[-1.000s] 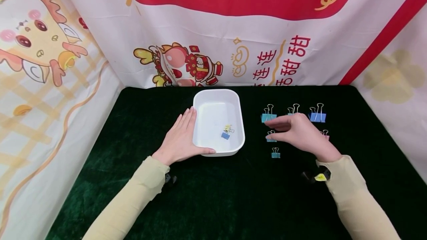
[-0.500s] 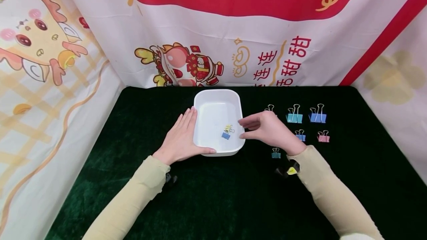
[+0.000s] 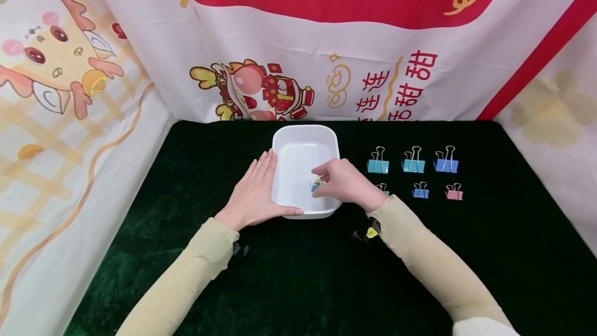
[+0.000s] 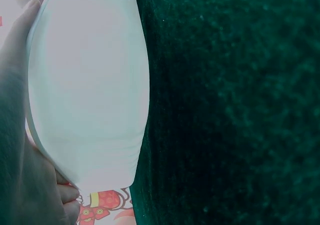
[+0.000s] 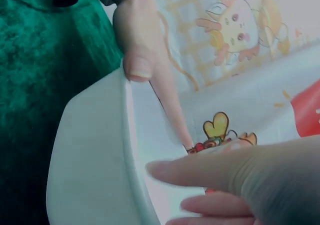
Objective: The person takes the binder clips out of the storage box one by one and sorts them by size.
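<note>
A white plastic tray [image 3: 293,165] stands on the dark green cloth. My left hand [image 3: 252,191] rests on its near left corner, straight fingers along the left side and thumb on the front rim. Over the right part of the tray is my right hand [image 3: 346,181], thumb and fingers spread apart. Just at those fingertips lie a small blue binder clip [image 3: 314,189] and a yellow one [image 3: 319,179], both partly covered. In the right wrist view nothing shows between the right thumb [image 5: 170,171] and fingers.
Right of the tray, two larger teal binder clips [image 3: 378,166] and a blue one [image 3: 446,165] form a row. Nearer are a small blue clip [image 3: 421,191], a pink clip [image 3: 454,192] and a half-hidden teal one [image 3: 383,188]. A printed cloth [image 3: 289,40] hangs behind.
My right hand has moved left from above the binder clips, across the tray's right rim, to over the clips inside it. The smallest teal clip is now hidden behind the arm. The left hand stays put.
</note>
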`<move>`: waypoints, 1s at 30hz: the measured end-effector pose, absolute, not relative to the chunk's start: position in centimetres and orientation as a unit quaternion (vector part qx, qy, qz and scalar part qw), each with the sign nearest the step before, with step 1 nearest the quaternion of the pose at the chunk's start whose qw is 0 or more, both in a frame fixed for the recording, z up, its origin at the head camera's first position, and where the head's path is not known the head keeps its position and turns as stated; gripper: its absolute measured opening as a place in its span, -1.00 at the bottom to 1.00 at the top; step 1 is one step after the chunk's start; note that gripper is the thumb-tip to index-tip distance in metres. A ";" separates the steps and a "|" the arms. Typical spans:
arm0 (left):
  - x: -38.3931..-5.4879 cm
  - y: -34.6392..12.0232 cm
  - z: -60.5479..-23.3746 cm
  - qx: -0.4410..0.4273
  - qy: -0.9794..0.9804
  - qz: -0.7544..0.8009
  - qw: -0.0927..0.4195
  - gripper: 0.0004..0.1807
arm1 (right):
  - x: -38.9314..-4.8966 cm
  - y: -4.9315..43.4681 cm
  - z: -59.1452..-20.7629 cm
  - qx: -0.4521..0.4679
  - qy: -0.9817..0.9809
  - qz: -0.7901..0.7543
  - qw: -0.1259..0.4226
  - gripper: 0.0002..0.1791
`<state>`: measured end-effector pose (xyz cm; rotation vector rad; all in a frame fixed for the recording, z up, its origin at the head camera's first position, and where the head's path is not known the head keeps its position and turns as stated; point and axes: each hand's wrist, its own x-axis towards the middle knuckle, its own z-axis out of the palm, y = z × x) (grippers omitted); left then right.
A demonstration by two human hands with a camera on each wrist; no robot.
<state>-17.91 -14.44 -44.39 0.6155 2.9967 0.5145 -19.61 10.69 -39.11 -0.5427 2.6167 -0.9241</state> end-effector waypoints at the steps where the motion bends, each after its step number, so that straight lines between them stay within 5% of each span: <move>1: -17.9 -14.4 -44.4 0.199 0.966 0.165 0.020 0.52 | -19.6 10.4 -39.2 -0.186 0.919 -0.309 0.157 -0.44; 11: -17.8 -14.5 -44.3 0.209 0.966 0.155 0.014 0.53 | -18.9 8.6 -40.2 -0.221 0.903 -0.316 0.190 -0.54; 30: -17.7 -14.6 -44.3 0.206 0.965 0.161 0.016 0.53 | -20.5 8.6 -41.5 -0.332 0.911 -0.206 0.130 -0.88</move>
